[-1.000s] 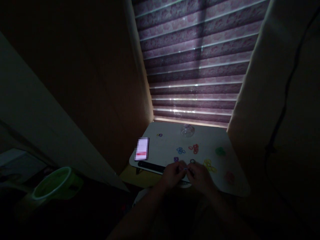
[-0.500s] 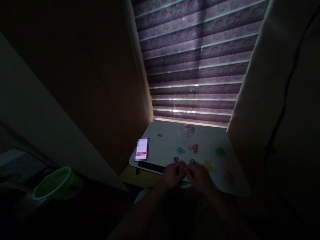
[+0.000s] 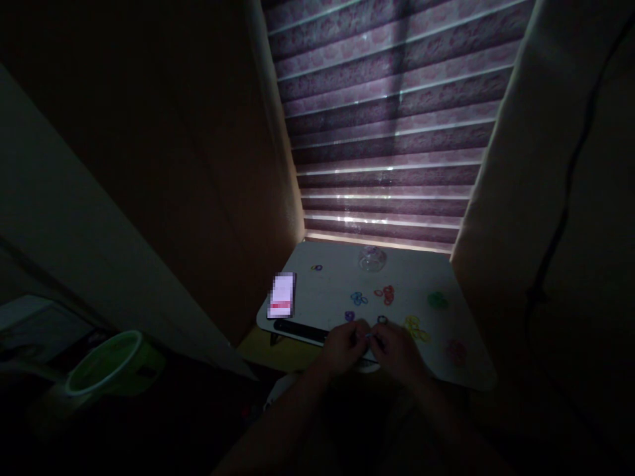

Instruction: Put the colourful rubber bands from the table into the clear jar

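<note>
Head view: dim scene; a worktop [image 3: 327, 294] stands below a lit blind [image 3: 391, 132].
Left hand [image 3: 342, 345]: nearer the wearer than the blue rings [image 3: 358, 298]; fingers bent and pinched on a small pale piece [image 3: 368, 335].
Right hand [image 3: 397, 347]: nearer the wearer and to the right of the blue rings; fingers closed on the same piece, fingertips near the left ones.
Pale piece: between both hands, nearer the wearer than the blue rings; too small and dark to tell its exact shape.
Right of the blue rings: red rings [image 3: 387, 295] just beside, green rings [image 3: 437, 300] well apart.
Nearer side of the blue rings: purple rings [image 3: 350, 317]; toward the right, a dark ring [image 3: 381, 320], yellow rings [image 3: 415, 328] and a dim reddish cluster [image 3: 456, 352].
Beyond the blue rings: a clear bowl [image 3: 372, 259].
Left of the blue rings: a phone [image 3: 282, 295], a small multicoloured cluster [image 3: 316, 268] and, nearer the wearer, a black strip [image 3: 300, 330].
Far left of the blue rings: a green tub [image 3: 151, 365], off the worktop.
</note>
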`<act>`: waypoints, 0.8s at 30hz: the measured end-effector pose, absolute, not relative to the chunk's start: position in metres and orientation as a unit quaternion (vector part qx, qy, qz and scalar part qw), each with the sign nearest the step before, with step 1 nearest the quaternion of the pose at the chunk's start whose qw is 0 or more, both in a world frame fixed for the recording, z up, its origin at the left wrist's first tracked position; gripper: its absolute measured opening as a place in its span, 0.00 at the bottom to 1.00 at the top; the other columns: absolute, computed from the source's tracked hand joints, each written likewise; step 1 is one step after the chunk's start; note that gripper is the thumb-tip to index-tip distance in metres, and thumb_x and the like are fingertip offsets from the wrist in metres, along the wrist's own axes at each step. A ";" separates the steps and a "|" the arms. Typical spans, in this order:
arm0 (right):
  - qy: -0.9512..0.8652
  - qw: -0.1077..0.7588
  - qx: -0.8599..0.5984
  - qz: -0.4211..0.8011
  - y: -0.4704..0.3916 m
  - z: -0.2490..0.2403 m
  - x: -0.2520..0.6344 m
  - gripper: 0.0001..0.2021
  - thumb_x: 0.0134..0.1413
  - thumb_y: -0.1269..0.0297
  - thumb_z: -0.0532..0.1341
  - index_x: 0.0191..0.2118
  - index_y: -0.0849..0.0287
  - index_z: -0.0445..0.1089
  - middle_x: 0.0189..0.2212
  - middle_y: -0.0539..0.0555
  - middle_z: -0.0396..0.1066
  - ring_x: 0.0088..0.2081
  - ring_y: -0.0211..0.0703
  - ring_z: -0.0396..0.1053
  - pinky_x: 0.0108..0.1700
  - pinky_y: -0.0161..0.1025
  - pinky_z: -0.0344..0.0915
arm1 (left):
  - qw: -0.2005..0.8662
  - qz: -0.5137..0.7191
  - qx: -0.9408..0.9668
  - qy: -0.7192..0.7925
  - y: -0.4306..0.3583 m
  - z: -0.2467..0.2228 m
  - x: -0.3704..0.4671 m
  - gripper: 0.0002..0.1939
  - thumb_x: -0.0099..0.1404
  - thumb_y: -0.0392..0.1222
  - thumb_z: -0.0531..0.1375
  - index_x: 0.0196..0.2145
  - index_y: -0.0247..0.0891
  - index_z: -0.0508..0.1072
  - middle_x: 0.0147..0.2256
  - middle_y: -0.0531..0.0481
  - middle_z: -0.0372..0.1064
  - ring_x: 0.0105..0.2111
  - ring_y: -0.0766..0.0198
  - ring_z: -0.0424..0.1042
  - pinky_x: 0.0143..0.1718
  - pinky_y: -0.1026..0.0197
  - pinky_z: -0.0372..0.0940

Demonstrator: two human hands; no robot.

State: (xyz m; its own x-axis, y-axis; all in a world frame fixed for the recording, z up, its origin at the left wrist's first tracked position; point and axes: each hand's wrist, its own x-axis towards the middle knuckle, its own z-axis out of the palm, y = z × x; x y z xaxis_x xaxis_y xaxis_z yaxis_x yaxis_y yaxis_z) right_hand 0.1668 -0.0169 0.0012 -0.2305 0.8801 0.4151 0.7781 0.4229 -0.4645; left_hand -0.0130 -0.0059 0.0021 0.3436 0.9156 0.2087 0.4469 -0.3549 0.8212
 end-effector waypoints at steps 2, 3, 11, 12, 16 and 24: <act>-0.782 0.322 -0.528 0.079 -0.017 0.001 0.167 0.08 0.58 0.64 0.57 0.28 0.56 0.67 0.26 0.51 0.67 0.30 0.41 0.65 0.34 0.36 0.55 | 0.329 0.344 0.749 0.461 -0.006 0.002 -0.013 0.08 0.65 0.44 0.59 0.33 0.37 0.72 0.28 0.53 0.71 0.28 0.66 0.67 0.31 0.66 0.60; -0.782 0.322 -0.528 0.079 -0.017 0.001 0.167 0.08 0.58 0.64 0.57 0.28 0.56 0.67 0.26 0.51 0.67 0.30 0.41 0.65 0.34 0.36 0.55 | 0.326 0.346 0.750 0.460 -0.006 0.001 -0.013 0.08 0.65 0.44 0.59 0.33 0.37 0.72 0.29 0.53 0.72 0.29 0.66 0.68 0.31 0.66 0.60; -0.785 0.320 -0.526 0.077 -0.017 0.003 0.166 0.09 0.58 0.64 0.57 0.27 0.56 0.66 0.25 0.51 0.66 0.30 0.41 0.64 0.34 0.36 0.54 | 0.324 0.357 0.749 0.455 -0.007 0.000 -0.012 0.07 0.65 0.43 0.60 0.34 0.37 0.72 0.29 0.53 0.72 0.28 0.67 0.67 0.31 0.66 0.60; -0.786 0.319 -0.525 0.077 -0.017 0.003 0.166 0.09 0.58 0.64 0.57 0.27 0.56 0.66 0.25 0.51 0.66 0.30 0.41 0.64 0.34 0.36 0.54 | 0.322 0.358 0.750 0.454 -0.007 0.000 -0.012 0.06 0.64 0.43 0.60 0.33 0.37 0.72 0.29 0.53 0.72 0.28 0.67 0.67 0.31 0.66 0.60; -0.788 0.314 -0.525 0.073 -0.018 0.003 0.167 0.08 0.57 0.65 0.57 0.27 0.56 0.65 0.25 0.51 0.67 0.30 0.41 0.64 0.34 0.36 0.54 | 0.316 0.350 0.754 0.457 -0.008 0.002 -0.012 0.07 0.65 0.43 0.59 0.33 0.37 0.71 0.29 0.53 0.72 0.28 0.67 0.67 0.32 0.66 0.60; -0.788 0.323 -0.518 0.076 -0.019 0.006 0.166 0.09 0.57 0.66 0.57 0.26 0.56 0.65 0.25 0.51 0.66 0.29 0.41 0.64 0.33 0.37 0.53 | 0.317 0.342 0.753 0.465 -0.009 0.001 -0.012 0.07 0.65 0.43 0.59 0.33 0.37 0.70 0.29 0.52 0.71 0.29 0.66 0.67 0.32 0.66 0.60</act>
